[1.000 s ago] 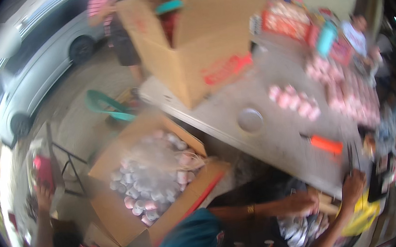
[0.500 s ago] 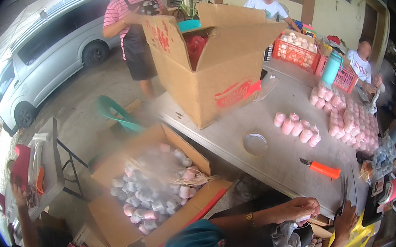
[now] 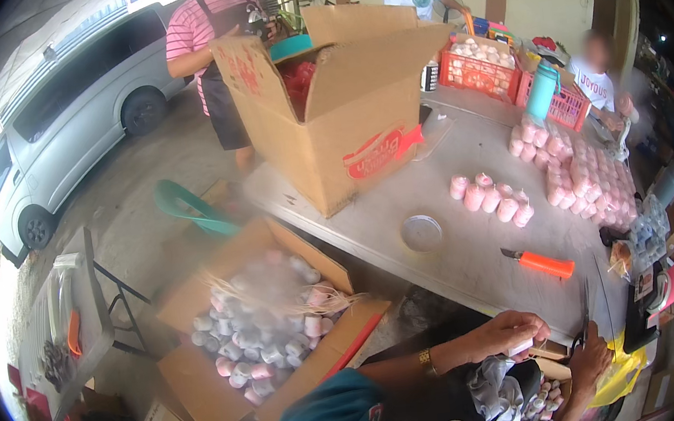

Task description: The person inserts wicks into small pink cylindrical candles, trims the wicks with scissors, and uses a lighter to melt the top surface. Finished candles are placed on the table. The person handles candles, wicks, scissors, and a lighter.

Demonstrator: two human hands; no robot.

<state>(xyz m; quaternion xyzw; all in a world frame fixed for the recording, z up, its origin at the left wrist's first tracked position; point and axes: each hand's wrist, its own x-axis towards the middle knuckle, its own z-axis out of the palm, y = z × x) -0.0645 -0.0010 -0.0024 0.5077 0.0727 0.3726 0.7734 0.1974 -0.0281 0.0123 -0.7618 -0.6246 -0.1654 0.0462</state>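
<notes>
Left hand: at the lower right of the frame, the left hand (image 3: 510,334) has thumb and fingertips pinched on a small white piece (image 3: 521,347), likely to steady it; the exact finger contact is partly hidden.
Right hand: just beside it, the right hand (image 3: 589,355) has its fingers curled round the handles of dark scissors (image 3: 586,309); the blades point up the frame, seemingly to keep the edges off the palm. Their exact opening cannot be told.
Grey sheet: crumpled grey material (image 3: 496,395) lies below the left hand, beside many small pieces (image 3: 549,403).
Open carton: left of centre, the carton (image 3: 200,393) has its flaps folded outward, presumably for easy reach to the grey and pink cylinders (image 3: 272,355).
Table: on the table (image 3: 475,278), the orange-handled knife (image 3: 548,263) and tape roll (image 3: 421,233) lie flat, probably against rolling.
Pink bundles: at right, pink bundles (image 3: 589,188) are packed close, perhaps for tidiness.
</notes>
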